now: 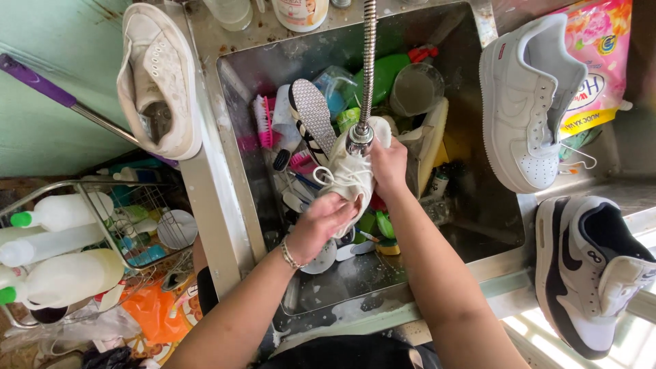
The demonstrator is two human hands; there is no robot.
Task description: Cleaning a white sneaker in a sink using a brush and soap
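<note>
Over the middle of the steel sink (478, 225), both hands grasp a cream laced sneaker (352, 179) under the metal tap hose (367, 68), the left hand (322, 224) clenched around its near end and the right hand (388, 166) gripping its far side, above brushes and bottles.

Bright daylight, glare at lower right, wide-angle edge distortion, sharp focus

White laced shoe (348, 174) half hidden under both hands; black-and-white sneaker (593, 273) cut off at right edge.
</note>
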